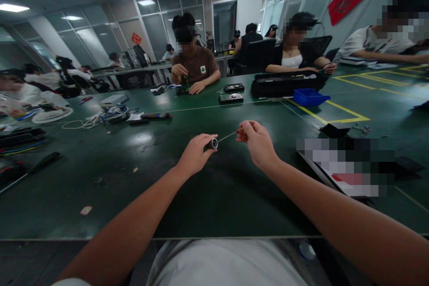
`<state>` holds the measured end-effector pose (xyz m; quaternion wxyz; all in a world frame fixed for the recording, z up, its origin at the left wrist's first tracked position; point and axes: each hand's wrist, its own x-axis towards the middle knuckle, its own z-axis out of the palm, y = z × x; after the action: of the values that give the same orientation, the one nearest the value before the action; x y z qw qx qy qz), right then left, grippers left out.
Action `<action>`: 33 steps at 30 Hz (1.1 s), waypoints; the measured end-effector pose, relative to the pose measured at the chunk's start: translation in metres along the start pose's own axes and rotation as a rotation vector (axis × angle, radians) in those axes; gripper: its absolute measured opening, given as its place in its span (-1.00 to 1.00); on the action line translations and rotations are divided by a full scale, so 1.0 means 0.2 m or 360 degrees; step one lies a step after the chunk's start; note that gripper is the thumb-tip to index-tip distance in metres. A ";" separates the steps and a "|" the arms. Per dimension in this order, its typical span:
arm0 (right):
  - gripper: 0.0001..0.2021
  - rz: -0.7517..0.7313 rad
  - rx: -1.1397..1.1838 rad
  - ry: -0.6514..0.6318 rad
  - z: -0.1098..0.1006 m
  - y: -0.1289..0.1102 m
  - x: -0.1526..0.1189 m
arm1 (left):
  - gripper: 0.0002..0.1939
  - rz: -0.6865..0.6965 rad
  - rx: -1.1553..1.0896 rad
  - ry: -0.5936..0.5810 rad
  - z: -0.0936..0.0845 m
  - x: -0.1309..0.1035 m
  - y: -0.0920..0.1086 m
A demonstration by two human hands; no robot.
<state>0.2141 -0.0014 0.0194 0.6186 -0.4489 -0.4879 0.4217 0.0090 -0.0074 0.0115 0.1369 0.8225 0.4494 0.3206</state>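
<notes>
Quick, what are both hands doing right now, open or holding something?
Left hand: closed, holding a small dark cylinder.
Right hand: closed, pinching a thin rod near its reddish end.

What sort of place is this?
Probably an electronics workshop: a device with exposed green circuitry lies on the big green table, a person in a brown shirt works by hand across it, and a blue bin stands there too.

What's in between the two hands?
In the head view, a thin rod runs from the right hand toward the dark cylinder that the left hand holds.
</notes>
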 end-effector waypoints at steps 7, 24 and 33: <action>-0.79 -0.0098 -0.0198 -0.0141 0.00 0.00 -0.01 | -0.55 0.0033 -0.0004 0.0027 0.01 0.00 0.00; -0.82 -0.0050 -0.0359 -0.0186 0.01 -0.02 -0.02 | -0.52 0.0000 -0.0010 0.0054 0.01 0.00 -0.02; -0.80 -0.0433 -0.0667 -0.0002 -0.01 -0.08 -0.06 | -0.53 -0.0072 -0.0004 -0.0013 0.02 -0.01 -0.03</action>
<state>0.2160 -0.0163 0.0322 0.5628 -0.4973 -0.6209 0.2245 0.0080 -0.0051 0.0046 0.1470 0.8133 0.4669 0.3145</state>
